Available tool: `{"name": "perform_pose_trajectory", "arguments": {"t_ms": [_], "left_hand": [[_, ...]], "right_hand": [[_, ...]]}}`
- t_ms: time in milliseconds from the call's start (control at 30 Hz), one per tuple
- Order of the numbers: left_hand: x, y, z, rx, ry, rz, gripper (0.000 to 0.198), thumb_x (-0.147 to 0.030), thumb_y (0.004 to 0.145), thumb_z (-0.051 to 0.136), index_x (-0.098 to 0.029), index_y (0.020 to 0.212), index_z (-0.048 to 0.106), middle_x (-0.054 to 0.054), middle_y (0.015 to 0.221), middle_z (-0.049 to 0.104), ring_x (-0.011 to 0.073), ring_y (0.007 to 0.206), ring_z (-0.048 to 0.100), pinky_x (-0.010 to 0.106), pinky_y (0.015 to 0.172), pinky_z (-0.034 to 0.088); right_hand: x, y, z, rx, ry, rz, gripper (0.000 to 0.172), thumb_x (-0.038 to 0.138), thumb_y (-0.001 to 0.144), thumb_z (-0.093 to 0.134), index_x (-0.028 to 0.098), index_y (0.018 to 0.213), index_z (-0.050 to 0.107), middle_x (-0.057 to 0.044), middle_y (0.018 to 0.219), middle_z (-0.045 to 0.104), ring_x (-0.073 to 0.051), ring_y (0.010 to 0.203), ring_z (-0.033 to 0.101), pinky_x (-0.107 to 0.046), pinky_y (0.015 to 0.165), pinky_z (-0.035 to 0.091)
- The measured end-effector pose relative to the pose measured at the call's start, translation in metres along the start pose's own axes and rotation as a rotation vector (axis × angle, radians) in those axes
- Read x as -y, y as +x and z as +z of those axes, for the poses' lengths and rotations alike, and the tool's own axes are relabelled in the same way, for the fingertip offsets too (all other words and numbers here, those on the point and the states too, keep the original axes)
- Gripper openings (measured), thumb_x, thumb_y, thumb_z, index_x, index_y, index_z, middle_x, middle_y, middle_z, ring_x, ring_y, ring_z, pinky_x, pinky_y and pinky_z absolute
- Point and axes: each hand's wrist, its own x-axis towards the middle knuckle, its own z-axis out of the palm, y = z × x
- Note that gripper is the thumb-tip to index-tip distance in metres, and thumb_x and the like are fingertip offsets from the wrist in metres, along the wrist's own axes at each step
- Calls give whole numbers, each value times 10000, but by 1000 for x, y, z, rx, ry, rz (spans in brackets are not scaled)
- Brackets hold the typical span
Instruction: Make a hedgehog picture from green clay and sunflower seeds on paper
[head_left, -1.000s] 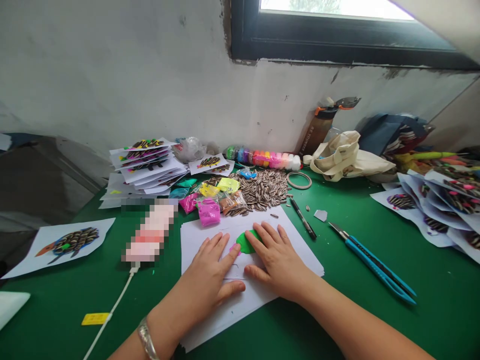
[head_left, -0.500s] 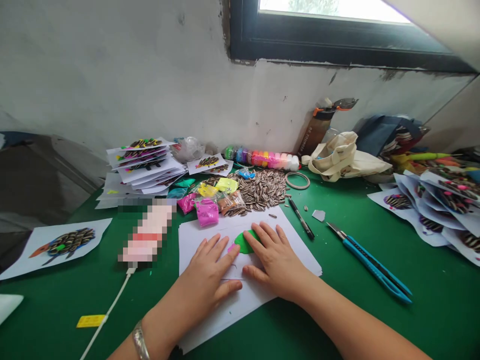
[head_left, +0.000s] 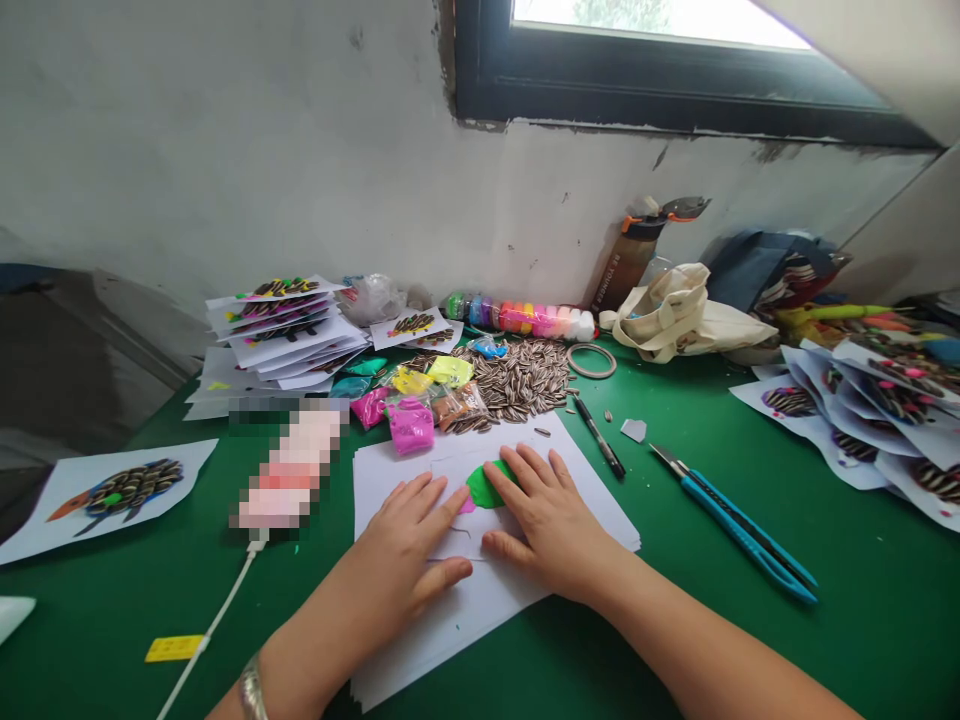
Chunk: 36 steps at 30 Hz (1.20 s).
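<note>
A flattened piece of green clay point(head_left: 486, 487) lies on the white paper point(head_left: 480, 610), with a small bit of pink clay point(head_left: 468, 505) at its lower left. My right hand point(head_left: 544, 515) rests with spread fingers over the right part of the green clay and hides some of it. Flat on the paper to the left, my left hand point(head_left: 412, 540) has its fingers stretched out, the index fingertip close to the pink clay. Thin drawn lines show on the paper between the two hands.
Behind the paper lie bagged clay point(head_left: 411, 427) and a heap of sunflower seeds point(head_left: 525, 375). To the right are a pen point(head_left: 600, 437) and a blue utility knife point(head_left: 739, 525) with its blade out. Seed pictures point(head_left: 281, 335) are stacked at the left; a cable point(head_left: 217, 620) crosses the table.
My left hand has slid slightly left, away from the green clay, uncovering more of the pink clay and the drawn lines. My right hand stays nearly in place.
</note>
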Motion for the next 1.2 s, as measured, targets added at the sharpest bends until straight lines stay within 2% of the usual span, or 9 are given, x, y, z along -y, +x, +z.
{"name": "perform_pose_trajectory", "arguments": {"t_ms": [100, 200, 433, 667, 867, 1067, 1200], "left_hand": [[0, -2, -1, 39, 39, 12, 600, -456, 887, 574, -303, 1439, 394, 121, 1501, 397, 365, 1380, 335, 596, 1072, 354], [-1, -1, 1, 22, 40, 25, 598, -450, 883, 582, -299, 1434, 404, 123, 1492, 410, 372, 1370, 350, 608, 1069, 350], [2, -1, 4, -13, 53, 49, 459, -434, 884, 586, -283, 1317, 560, 137, 1438, 481, 393, 1333, 403, 633, 1047, 358], [1, -3, 4, -20, 11, 41, 578, -394, 882, 596, -302, 1424, 420, 119, 1464, 452, 367, 1352, 382, 616, 1064, 349], [0, -2, 6, -35, 35, 49, 459, -390, 877, 602, -307, 1326, 548, 129, 1443, 475, 394, 1335, 396, 646, 1037, 354], [-3, -2, 5, -6, 36, 34, 561, -388, 864, 621, -314, 1396, 460, 125, 1468, 444, 385, 1354, 368, 639, 1053, 340], [-3, -1, 7, -23, 61, 52, 495, -388, 853, 634, -340, 1334, 530, 115, 1459, 453, 394, 1351, 365, 646, 1044, 341]], "right_hand": [[0, 0, 0, 4, 1, 2, 714, 641, 905, 374, 238, 1491, 309, -116, 1570, 233, -336, 1451, 118, -613, 1141, 61], [0, 0, 0, 3, 4, 3, 710, 632, 906, 381, 233, 1489, 314, -116, 1570, 234, -338, 1451, 116, -613, 1141, 59], [0, 0, -1, 1, 11, 3, 709, 634, 907, 375, 234, 1490, 314, -118, 1571, 231, -338, 1451, 120, -612, 1141, 61], [0, 0, -1, -1, 8, 1, 709, 636, 905, 381, 236, 1488, 318, -114, 1570, 233, -336, 1451, 119, -612, 1141, 70], [0, 0, 0, -7, 4, -1, 705, 631, 904, 390, 240, 1486, 320, -117, 1567, 243, -338, 1449, 127, -614, 1139, 73], [0, 0, -1, -3, 5, 4, 705, 634, 905, 382, 245, 1489, 314, -115, 1569, 238, -334, 1451, 123, -610, 1142, 71], [0, 0, -1, 1, 5, 6, 709, 637, 906, 376, 241, 1490, 311, -119, 1570, 234, -333, 1452, 120, -611, 1141, 67]]}}
